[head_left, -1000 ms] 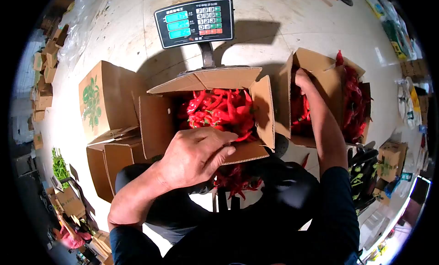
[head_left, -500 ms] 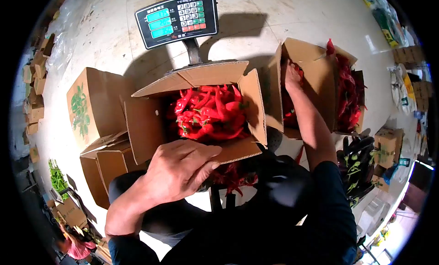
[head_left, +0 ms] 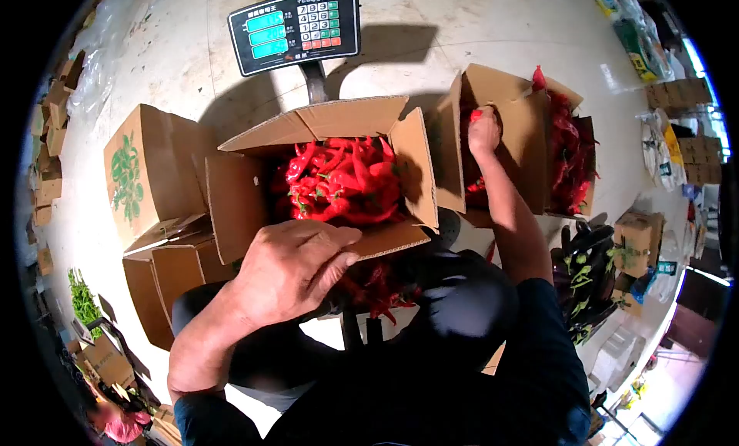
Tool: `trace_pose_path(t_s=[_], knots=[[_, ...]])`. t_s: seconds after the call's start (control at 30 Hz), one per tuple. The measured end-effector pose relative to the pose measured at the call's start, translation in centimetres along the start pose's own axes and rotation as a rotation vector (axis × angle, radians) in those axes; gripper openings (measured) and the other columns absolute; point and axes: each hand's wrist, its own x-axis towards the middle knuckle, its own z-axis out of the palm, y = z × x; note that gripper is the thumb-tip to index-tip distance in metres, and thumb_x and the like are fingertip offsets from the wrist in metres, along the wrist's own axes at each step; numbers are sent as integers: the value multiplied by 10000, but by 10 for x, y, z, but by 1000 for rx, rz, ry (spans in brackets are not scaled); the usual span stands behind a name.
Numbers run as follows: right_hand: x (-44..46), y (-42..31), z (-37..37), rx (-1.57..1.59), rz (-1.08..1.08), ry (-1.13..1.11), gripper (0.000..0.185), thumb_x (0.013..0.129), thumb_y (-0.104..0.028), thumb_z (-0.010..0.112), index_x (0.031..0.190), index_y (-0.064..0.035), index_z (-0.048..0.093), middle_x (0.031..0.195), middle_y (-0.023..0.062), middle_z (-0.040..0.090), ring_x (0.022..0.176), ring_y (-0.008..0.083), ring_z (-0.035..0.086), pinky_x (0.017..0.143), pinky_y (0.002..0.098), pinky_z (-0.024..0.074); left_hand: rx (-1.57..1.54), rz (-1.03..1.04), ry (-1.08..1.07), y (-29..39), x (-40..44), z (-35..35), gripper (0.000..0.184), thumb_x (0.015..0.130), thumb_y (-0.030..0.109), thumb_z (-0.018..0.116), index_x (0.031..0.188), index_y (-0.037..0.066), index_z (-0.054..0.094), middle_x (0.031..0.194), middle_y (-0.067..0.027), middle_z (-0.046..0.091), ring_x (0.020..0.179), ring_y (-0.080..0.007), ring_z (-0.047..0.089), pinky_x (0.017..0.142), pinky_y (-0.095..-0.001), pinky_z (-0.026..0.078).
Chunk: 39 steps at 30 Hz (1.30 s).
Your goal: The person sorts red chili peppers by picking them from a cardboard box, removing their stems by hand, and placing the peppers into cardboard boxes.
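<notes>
Cartons (head_left: 233, 203) stand near a scale (head_left: 296, 28) on the stained floor (head_left: 181, 68), left hand (head_left: 292, 270) unclenched, right hand (head_left: 483, 133) of unclear grip.

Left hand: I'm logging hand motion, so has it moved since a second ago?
Yes: against the middle cardboard box, the left hand has drawn back from the red peppers to the near flap.

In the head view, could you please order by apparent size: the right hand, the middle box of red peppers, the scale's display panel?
1. Middle box
2. Display panel
3. Right hand, clearly smallest
</notes>
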Motion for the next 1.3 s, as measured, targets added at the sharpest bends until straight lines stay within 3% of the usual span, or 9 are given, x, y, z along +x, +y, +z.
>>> trace_pose_path(t_s=[0.07,0.13,0.2,0.5,0.73,0.8,0.87,1.07,1.3], knots=[[2,-19,-41,185,139,-16,289,799,-190,638,1039,-32,608,1007,214,672,951,388,648,871,466,503,0,19,10,-1,-3,0,187,868,110,712,1018,5,673,872,-153,692,760,-315,687,675,-386,562],[27,1,-61,443,44,-190,247,723,2,682,964,-5,625,888,95,677,821,166,647,755,315,510,14,-10,-6,2,-5,-3,189,874,113,705,1025,4,670,853,-155,684,748,-315,681,661,-388,556],[9,-36,-126,727,29,-124,231,725,12,703,945,5,636,857,38,646,788,108,600,728,279,498,28,24,5,3,-8,-3,193,883,121,697,1034,5,667,831,-159,672,729,-315,672,646,-385,548],[-16,-133,-286,1250,-69,-434,303,802,-4,588,1104,-22,569,855,83,615,758,160,609,640,266,518,-94,-55,53,15,-5,4,191,921,143,638,1040,-5,656,879,-200,679,745,-352,668,674,-381,543],[-78,-225,-328,1650,-309,-696,325,854,-46,530,1174,1,496,997,186,617,815,195,624,598,239,492,-680,-192,166,27,14,13,322,926,157,668,1168,-42,595,893,-48,656,813,-116,604,767,-288,509],[-100,-258,-328,1723,-249,-735,249,858,-48,579,1104,-40,543,961,203,642,693,157,589,563,230,466,-801,-155,262,34,19,10,349,916,141,701,1196,-18,566,1002,-18,625,928,-96,580,811,-263,488],[-105,-273,-322,1632,-367,-917,290,868,14,514,1156,-20,514,1084,130,572,1001,306,600,573,273,450,-823,-94,416,46,20,4,376,881,138,743,1179,-9,567,961,-18,617,903,-88,582,787,-257,493],[-169,-325,-310,1340,-433,-680,290,940,-288,681,1062,-52,566,856,72,648,678,122,613,560,249,511,-596,-111,566,60,-1,-23,476,817,135,800,1187,-10,539,897,-17,661,803,-84,614,759,-255,524],[-161,-320,-291,1498,-195,-774,390,973,-472,565,1000,-84,583,854,48,651,559,105,539,442,219,382,-1239,-2,333,29,-16,-36,369,889,-33,630,1243,-6,528,997,-28,676,933,-99,630,892,-255,493]])
